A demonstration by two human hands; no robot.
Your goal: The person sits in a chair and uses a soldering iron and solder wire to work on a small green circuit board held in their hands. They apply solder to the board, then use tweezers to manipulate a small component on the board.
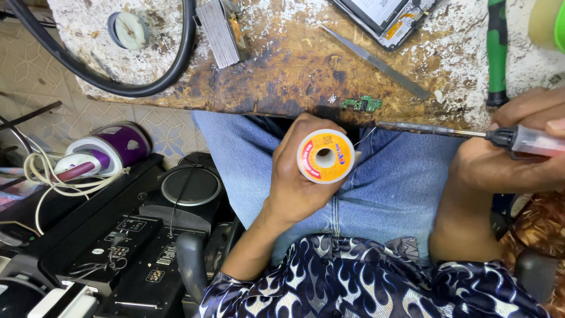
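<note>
Soldering iron handle cut off

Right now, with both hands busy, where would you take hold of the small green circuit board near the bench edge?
Grip the small green circuit board by its long edges, coming straight down from above. It lies flat on the wooden bench, so there is no way under it. The tweezers suit it better than fingers. The left hand holds the solder spool, the right hand the soldering iron.

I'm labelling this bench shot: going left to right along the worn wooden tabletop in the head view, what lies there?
Round white disc → black cable loop → ribbed metal block → small green circuit board → tweezers → opened phone → green-handled tool.
</note>
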